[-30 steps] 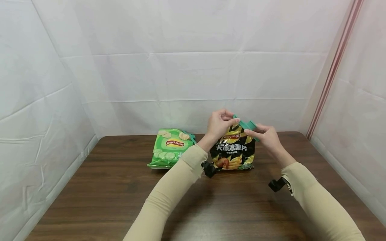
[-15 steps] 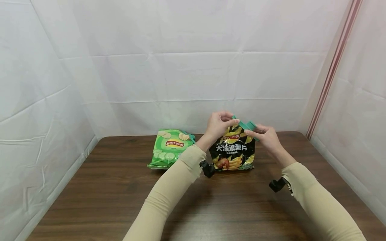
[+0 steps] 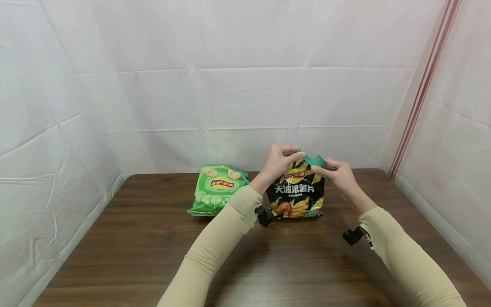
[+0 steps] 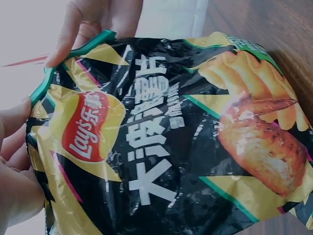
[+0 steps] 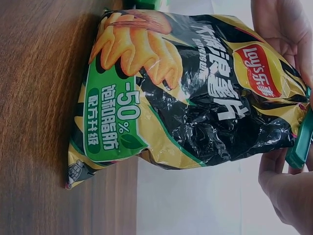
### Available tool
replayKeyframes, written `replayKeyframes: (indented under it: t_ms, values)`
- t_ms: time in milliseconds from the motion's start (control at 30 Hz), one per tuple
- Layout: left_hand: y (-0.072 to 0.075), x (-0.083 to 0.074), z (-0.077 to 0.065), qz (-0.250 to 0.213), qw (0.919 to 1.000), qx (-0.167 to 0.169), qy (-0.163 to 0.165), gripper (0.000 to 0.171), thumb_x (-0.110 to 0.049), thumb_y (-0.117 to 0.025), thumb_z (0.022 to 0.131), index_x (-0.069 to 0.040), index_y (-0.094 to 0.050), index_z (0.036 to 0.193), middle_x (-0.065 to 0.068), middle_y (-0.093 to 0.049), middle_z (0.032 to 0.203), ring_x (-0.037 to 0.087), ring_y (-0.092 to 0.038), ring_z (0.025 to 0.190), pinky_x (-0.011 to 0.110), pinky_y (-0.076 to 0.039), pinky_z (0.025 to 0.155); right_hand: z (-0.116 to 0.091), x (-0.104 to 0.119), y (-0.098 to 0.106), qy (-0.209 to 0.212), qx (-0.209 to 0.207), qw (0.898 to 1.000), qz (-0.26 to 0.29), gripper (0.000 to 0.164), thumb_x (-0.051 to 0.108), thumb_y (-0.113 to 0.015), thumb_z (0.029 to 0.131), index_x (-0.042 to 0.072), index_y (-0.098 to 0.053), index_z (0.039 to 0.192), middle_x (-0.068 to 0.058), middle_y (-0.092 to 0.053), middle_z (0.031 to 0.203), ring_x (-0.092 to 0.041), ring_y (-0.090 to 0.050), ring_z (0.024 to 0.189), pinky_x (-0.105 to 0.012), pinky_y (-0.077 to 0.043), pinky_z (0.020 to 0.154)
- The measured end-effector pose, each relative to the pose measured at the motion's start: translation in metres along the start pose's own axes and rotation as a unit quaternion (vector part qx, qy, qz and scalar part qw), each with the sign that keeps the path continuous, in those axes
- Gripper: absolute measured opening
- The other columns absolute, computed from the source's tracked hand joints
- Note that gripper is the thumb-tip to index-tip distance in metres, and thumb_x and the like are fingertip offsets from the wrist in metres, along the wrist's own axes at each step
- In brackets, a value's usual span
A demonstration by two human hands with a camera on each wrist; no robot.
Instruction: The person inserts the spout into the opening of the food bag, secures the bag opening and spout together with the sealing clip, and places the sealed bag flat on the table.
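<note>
A black and yellow Lay's chip bag (image 3: 295, 194) stands upright on its bottom edge, its top slanting down to the right. Along that top edge runs a green bag clip (image 3: 315, 160), also visible in the right wrist view as a green bar (image 5: 299, 147) across the bag's mouth. My left hand (image 3: 277, 164) pinches the clip's left end together with the bag's upper left corner. The clip's right end is between the thumb and fingers of my right hand (image 3: 340, 174). In the left wrist view, the left fingers (image 4: 17, 181) curl at the bag's edge.
Left of the black bag, a green Lay's bag (image 3: 215, 194) leans back on the brown wooden table (image 3: 153, 256), a second green clip (image 3: 242, 174) at its upper right corner. White sheeting (image 3: 245, 98) rises behind the table and along both sides.
The left hand has sunk very slightly at the bag's top corner. The right hand keeps its place on the clip, and both bags stay where they were.
</note>
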State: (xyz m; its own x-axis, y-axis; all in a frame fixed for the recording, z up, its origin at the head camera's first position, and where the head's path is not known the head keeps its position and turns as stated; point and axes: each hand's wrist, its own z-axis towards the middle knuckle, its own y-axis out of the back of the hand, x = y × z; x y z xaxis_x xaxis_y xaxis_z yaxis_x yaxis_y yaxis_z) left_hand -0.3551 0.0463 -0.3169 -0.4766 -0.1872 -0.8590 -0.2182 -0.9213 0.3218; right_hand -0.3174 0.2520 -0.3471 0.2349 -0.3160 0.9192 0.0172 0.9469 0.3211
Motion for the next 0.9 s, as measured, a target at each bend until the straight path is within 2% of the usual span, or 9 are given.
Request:
replayKeyframes:
  t_ms: [67, 133, 233, 333, 533, 733, 900]
  values:
    - [0.0, -0.001, 0.001, 0.019, 0.9998, 0.003, 0.0, 0.029, -0.03, -0.068, 0.088, -0.009, -0.073, 0.107, 0.008, -0.073, 0.102, 0.016, -0.067, 0.097, 0.026, -0.054, 0.076, 0.001, 0.0, 0.0, -0.001, -0.003, 1.0, -0.008, 0.056, 0.037, -0.069, 0.087, -0.001, -0.059, 0.127, -0.008, -0.061, 0.119, -0.011, -0.053, 0.092, -0.03, -0.045, 0.074]
    - [0.0, -0.001, 0.002, 0.035, 0.9994, 0.002, -0.003, 0.03, -0.031, -0.067, 0.089, -0.01, -0.073, 0.108, 0.007, -0.073, 0.102, 0.016, -0.067, 0.096, 0.026, -0.053, 0.075, 0.002, -0.001, 0.0, 0.0, -0.007, 1.0, -0.016, 0.055, 0.038, -0.068, 0.087, 0.0, -0.06, 0.127, -0.008, -0.062, 0.116, -0.011, -0.052, 0.091, -0.029, -0.044, 0.072]
    - [0.001, 0.001, 0.003, 0.039, 0.9992, -0.002, -0.007, 0.03, -0.031, -0.067, 0.088, -0.01, -0.072, 0.109, 0.007, -0.073, 0.102, 0.016, -0.067, 0.095, 0.027, -0.053, 0.077, 0.005, -0.004, 0.0, 0.007, -0.006, 1.0, -0.027, 0.056, 0.04, -0.067, 0.087, 0.002, -0.059, 0.128, 0.0, -0.063, 0.1, -0.014, -0.051, 0.086, -0.03, -0.042, 0.069]
    - [0.002, 0.004, 0.003, 0.035, 0.9993, -0.009, -0.008, 0.032, -0.032, -0.068, 0.088, -0.009, -0.072, 0.11, 0.006, -0.073, 0.101, 0.015, -0.066, 0.094, 0.028, -0.053, 0.079, 0.007, -0.006, 0.0, 0.009, -0.003, 0.999, -0.031, 0.057, 0.041, -0.067, 0.087, 0.003, -0.058, 0.128, 0.008, -0.062, 0.097, -0.014, -0.051, 0.085, -0.03, -0.043, 0.068]
    - [0.008, 0.006, 0.003, 0.024, 0.9994, -0.021, -0.009, 0.028, -0.031, -0.069, 0.087, -0.013, -0.072, 0.109, 0.006, -0.072, 0.097, 0.017, -0.065, 0.092, 0.028, -0.053, 0.075, 0.011, -0.007, 0.0, -0.001, 0.003, 1.0, -0.027, 0.06, 0.044, -0.066, 0.087, 0.005, -0.055, 0.132, 0.008, -0.059, 0.104, -0.014, -0.052, 0.094, -0.033, -0.046, 0.075]
    - [0.014, 0.003, -0.002, 0.031, 0.9985, -0.035, -0.027, 0.026, -0.028, -0.07, 0.087, -0.012, -0.072, 0.107, 0.007, -0.073, 0.096, 0.019, -0.066, 0.089, 0.025, -0.053, 0.072, 0.01, -0.007, 0.004, -0.011, 0.012, 0.999, -0.034, 0.06, 0.043, -0.064, 0.088, 0.008, -0.053, 0.135, 0.005, -0.058, 0.104, -0.013, -0.05, 0.091, -0.03, -0.046, 0.071]
    - [0.022, 0.001, -0.008, 0.038, 0.9974, -0.06, -0.01, 0.028, -0.027, -0.075, 0.082, -0.007, -0.072, 0.103, 0.007, -0.073, 0.092, 0.017, -0.066, 0.083, 0.025, -0.053, 0.069, 0.008, -0.007, 0.007, -0.029, 0.026, 0.999, -0.029, 0.066, 0.044, -0.064, 0.088, 0.011, -0.044, 0.142, -0.005, -0.055, 0.124, -0.007, -0.053, 0.098, -0.021, -0.048, 0.075]
